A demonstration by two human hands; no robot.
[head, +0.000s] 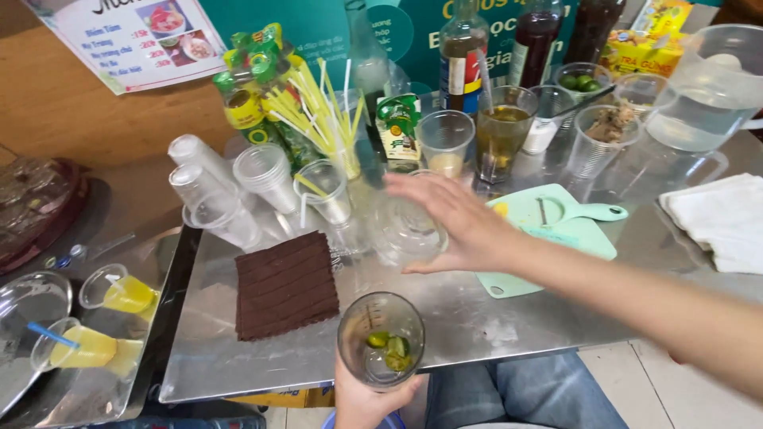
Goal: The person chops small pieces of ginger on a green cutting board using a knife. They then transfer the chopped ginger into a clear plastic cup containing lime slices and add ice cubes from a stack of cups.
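Left hand [367,401] grips a glass [381,340] with lime pieces at the steel worktop's [477,318] near edge; right hand [457,222] reaches flat-open, empty, over clear lids [405,230] mid-worktop.

Bright, even daylight fills the scene, with soft glare on the steel table [477,318] and only faint shadows. The right hand [457,226] is slightly motion-blurred. Straight lines bow toward the edges, and far bottles [461,56] look soft.
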